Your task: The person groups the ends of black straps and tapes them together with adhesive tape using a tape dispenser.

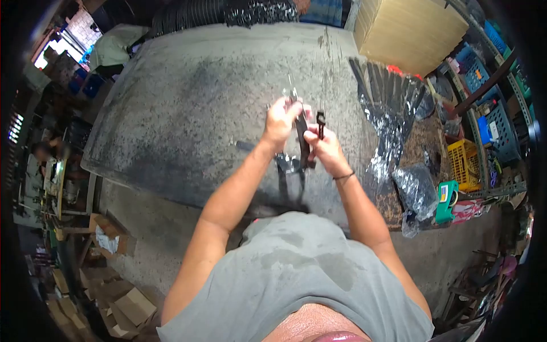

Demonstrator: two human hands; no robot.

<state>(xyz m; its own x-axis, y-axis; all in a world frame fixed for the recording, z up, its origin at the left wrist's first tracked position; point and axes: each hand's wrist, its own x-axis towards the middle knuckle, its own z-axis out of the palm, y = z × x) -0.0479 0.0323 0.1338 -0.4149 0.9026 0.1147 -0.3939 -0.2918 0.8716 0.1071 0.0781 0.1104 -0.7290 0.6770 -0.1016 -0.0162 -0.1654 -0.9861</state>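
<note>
Above the middle of a worn grey table [171, 102], my left hand [280, 121] is closed on the upper end of a black strip [302, 137] with clear plastic at its tip. My right hand [326, 147] is closed beside the strip's lower part, with a small black clip-like piece [321, 122] standing up from its fingers. Black pieces with shiny plastic [290, 165] lie on the table just below my hands. Part of the strip is hidden by my fingers.
Plastic-wrapped black strips [390, 102] fan out at the right, near a clear plastic bag [416, 185] and a green tape dispenser [447, 201]. A large cardboard box [407, 34] stands behind them. Black bundles [228, 14] line the far edge.
</note>
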